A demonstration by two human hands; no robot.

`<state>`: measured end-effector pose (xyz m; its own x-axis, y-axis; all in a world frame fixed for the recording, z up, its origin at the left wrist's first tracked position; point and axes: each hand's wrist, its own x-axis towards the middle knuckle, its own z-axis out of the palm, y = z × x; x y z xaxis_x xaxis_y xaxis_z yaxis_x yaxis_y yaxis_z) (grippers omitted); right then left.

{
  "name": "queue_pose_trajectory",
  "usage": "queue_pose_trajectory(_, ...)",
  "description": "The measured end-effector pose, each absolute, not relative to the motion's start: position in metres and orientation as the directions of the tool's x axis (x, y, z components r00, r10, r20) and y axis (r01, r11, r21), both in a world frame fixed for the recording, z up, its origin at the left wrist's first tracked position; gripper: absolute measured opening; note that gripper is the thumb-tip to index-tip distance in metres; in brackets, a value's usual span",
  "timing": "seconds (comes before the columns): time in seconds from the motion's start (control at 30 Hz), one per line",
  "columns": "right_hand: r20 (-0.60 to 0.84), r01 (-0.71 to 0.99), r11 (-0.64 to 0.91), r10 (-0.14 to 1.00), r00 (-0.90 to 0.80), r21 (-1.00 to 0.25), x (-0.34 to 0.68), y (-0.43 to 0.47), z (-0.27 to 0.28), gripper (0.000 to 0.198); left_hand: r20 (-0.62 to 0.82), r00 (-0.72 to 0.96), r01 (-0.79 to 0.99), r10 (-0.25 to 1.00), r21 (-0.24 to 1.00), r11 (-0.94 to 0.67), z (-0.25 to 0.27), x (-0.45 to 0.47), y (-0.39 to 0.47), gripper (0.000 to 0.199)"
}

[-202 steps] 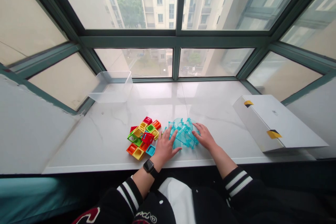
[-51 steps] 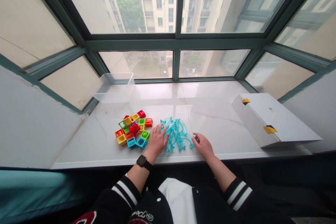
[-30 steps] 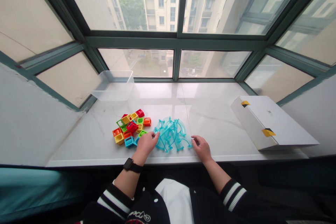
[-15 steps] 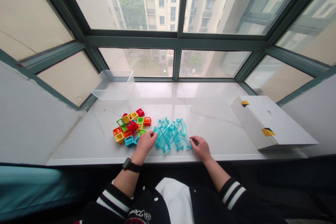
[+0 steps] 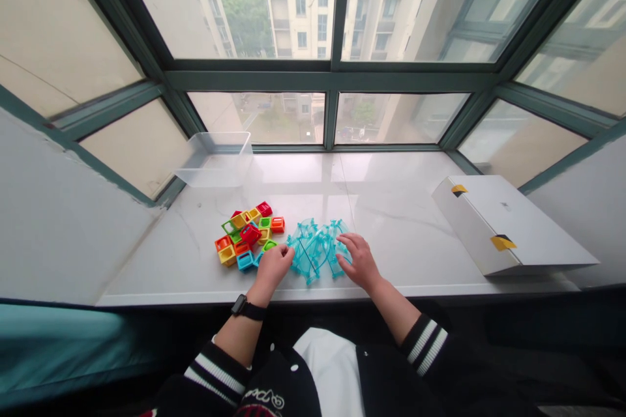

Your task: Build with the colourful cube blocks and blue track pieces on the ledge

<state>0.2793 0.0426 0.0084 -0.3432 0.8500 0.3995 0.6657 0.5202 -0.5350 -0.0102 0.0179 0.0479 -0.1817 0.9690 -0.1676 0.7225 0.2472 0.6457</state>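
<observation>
A loose heap of clear turquoise plastic pieces (image 5: pixel 313 251), some curved like arcs, lies on the white sill between my hands. My left hand (image 5: pixel 274 265) is closed at the heap's left edge, fingertips together; whatever they hold, if anything, is too small to make out. Over the heap's right side reaches my right hand (image 5: pixel 359 262), thumb and fingers apart, with nothing seen in its grasp. Left of the heap is a pile of hollow plastic blocks (image 5: pixel 250 233) in red, yellow, green, orange and blue. My left forearm partly covers the pile's near corner.
A clear plastic bin (image 5: pixel 215 176) stands at the back left by the window. On the right sits a white box (image 5: pixel 528 221) with yellow and black tabs. The marble-look sill (image 5: pixel 401 208) ends at a front edge close to my body.
My right hand has moved left and slightly up from the heap's right edge to above its right side, and its fingers have spread. The left hand stays almost in place, still closed.
</observation>
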Motion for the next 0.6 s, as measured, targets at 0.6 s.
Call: queue_pose_trajectory(0.6,0.118,0.66,0.671,0.726,-0.677,-0.339,0.206,0.074,0.009,0.063,-0.181,-0.258,0.284,0.949,0.925,0.254,0.043,-0.016,0.015,0.037)
